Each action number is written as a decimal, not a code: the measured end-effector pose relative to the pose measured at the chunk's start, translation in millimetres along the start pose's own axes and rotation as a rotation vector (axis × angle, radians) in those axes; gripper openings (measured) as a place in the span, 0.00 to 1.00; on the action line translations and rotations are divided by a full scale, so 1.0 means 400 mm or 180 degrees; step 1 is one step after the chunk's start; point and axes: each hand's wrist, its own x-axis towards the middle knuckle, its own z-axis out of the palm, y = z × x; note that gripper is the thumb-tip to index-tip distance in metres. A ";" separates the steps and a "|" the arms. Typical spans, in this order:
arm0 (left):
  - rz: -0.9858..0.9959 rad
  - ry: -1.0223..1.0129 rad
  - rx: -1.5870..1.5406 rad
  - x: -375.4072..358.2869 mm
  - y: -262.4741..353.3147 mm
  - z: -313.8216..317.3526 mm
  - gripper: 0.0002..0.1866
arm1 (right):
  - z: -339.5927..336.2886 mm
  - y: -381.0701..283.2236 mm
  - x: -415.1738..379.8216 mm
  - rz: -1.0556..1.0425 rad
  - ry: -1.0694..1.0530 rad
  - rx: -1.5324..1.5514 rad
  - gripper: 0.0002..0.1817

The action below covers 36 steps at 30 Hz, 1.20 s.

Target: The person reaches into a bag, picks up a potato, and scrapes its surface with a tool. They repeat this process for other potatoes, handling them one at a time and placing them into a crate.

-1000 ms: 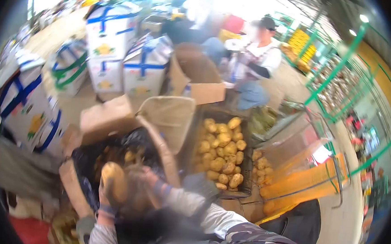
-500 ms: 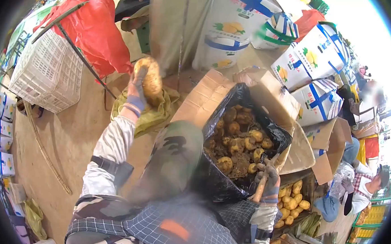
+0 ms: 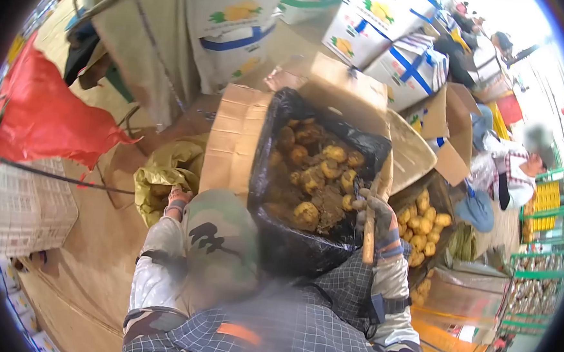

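Observation:
My left hand (image 3: 177,198) reaches into the mouth of a yellow-green sack (image 3: 149,184) on the floor; its fingers are mostly hidden, as is anything in them. At the right edge of an open cardboard box (image 3: 236,134), my gloved right hand (image 3: 380,219) is closed round a wooden handle (image 3: 369,236). Black plastic (image 3: 291,244) lines the box. Inside lie several potatoes (image 3: 306,215) covered in soil.
Cleaner potatoes (image 3: 424,230) lie in a container at the right. White printed cartons (image 3: 362,26) stand ahead. A red sheet (image 3: 54,107) hangs over a white crate (image 3: 31,209) at the left. A person (image 3: 517,177) sits at the right.
My left hand has gone down into the sack, and the big potato it held up is out of sight. My right hand still holds the handle. The view has turned to the right.

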 end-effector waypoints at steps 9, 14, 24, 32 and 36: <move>0.1983 0.0717 0.1478 -0.238 0.478 -0.460 0.25 | -0.074 0.013 0.221 -0.0205 -0.0372 -0.0354 0.27; 0.3499 0.0307 0.0364 -0.397 0.869 -0.518 0.22 | -0.051 0.004 0.258 -0.0482 -0.0108 -0.0575 0.22; 0.3672 -0.0448 0.3620 -0.251 1.112 0.111 0.22 | -0.079 -0.107 0.133 -0.0910 0.0227 -0.0600 0.20; 0.3255 -0.0654 0.4141 -0.115 1.153 0.305 0.27 | -0.084 -0.137 0.072 -0.0549 -0.0190 -0.0407 0.23; 0.3366 -0.1452 0.4313 -0.111 1.225 0.243 0.44 | -0.100 -0.157 0.065 -0.0547 -0.0183 -0.0245 0.22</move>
